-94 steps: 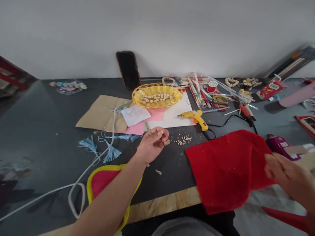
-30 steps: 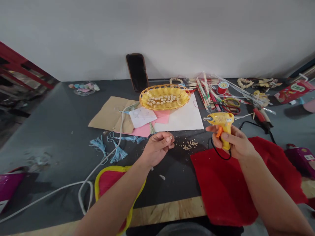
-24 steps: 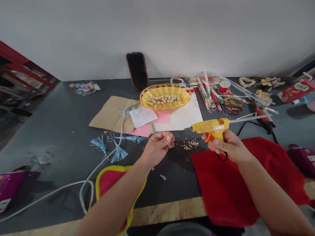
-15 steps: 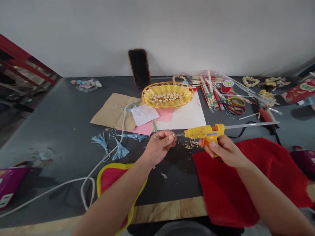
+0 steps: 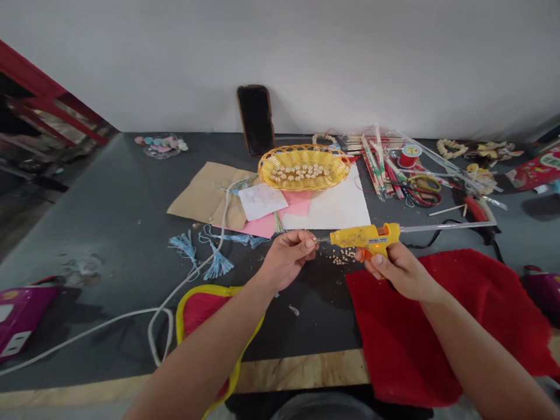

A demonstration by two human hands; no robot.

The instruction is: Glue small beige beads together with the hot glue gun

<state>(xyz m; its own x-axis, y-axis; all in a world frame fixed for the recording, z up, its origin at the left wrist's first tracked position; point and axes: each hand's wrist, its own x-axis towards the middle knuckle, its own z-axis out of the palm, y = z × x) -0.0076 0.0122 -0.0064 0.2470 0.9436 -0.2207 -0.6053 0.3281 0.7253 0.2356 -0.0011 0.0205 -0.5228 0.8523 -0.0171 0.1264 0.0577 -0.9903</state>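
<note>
My right hand (image 5: pixel 396 269) is wrapped round the handle of a yellow glue gun (image 5: pixel 363 236), with a clear glue stick (image 5: pixel 446 226) sticking out of its back. The gun's nozzle points left at the fingertips of my left hand (image 5: pixel 289 256). Those fingers pinch a tiny pale piece (image 5: pixel 315 240), too small to make out fully, close to the nozzle. Small beads (image 5: pixel 343 256) lie scattered on the dark table just below the gun. Behind the hands, a yellow woven basket (image 5: pixel 304 169) holds several small pale bead clusters.
Blue tassels (image 5: pixel 217 263), a white cable (image 5: pixel 175 291) and brown paper (image 5: pixel 210 192) lie to the left. A phone (image 5: pixel 256 119) leans on the wall. Scissors (image 5: pixel 422 189) and packaged sticks (image 5: pixel 374 163) are at the back right. Red cloth (image 5: pixel 437 326) covers the front right.
The glue gun's nozzle and the pinched fingers of my left hand are now closer together. The whole view has shifted slightly.
</note>
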